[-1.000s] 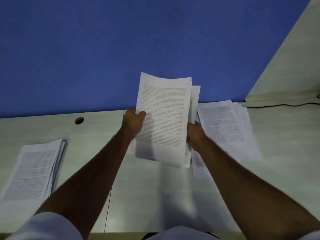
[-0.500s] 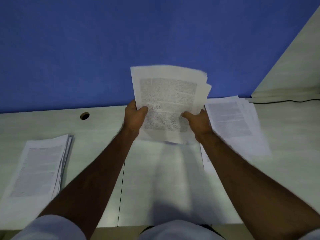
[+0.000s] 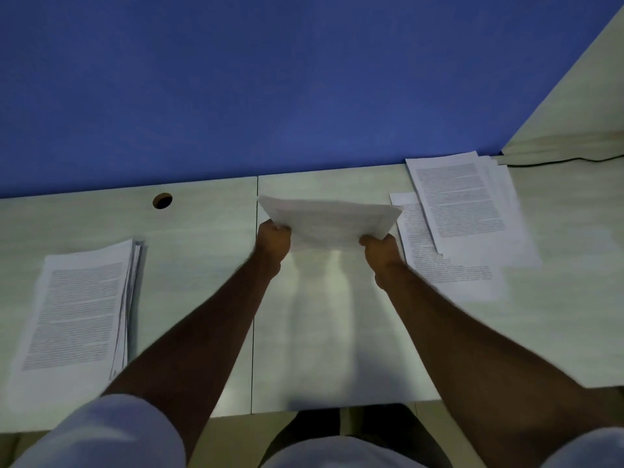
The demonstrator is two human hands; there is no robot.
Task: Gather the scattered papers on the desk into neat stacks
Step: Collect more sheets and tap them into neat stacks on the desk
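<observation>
I hold a bundle of printed papers [image 3: 329, 218] sideways and tipped nearly flat, just above the middle of the pale desk [image 3: 209, 244]. My left hand [image 3: 273, 238] grips its left short edge and my right hand [image 3: 381, 247] grips its right one. A squared stack of printed papers [image 3: 76, 315] lies on the desk at the left. At the right, several loose sheets [image 3: 462, 211] lie overlapping and skewed.
A blue partition [image 3: 270, 89] runs along the back of the desk. A round cable hole [image 3: 162, 200] sits at the back left. A pale side panel [image 3: 580, 123] and a black cable [image 3: 557, 161] are at the far right. The desk's front edge is near my body.
The bundle was upright and facing me; both hands have turned it sideways, tipped it nearly flat and lowered it toward the desk. The stacks on the desk have not moved.
</observation>
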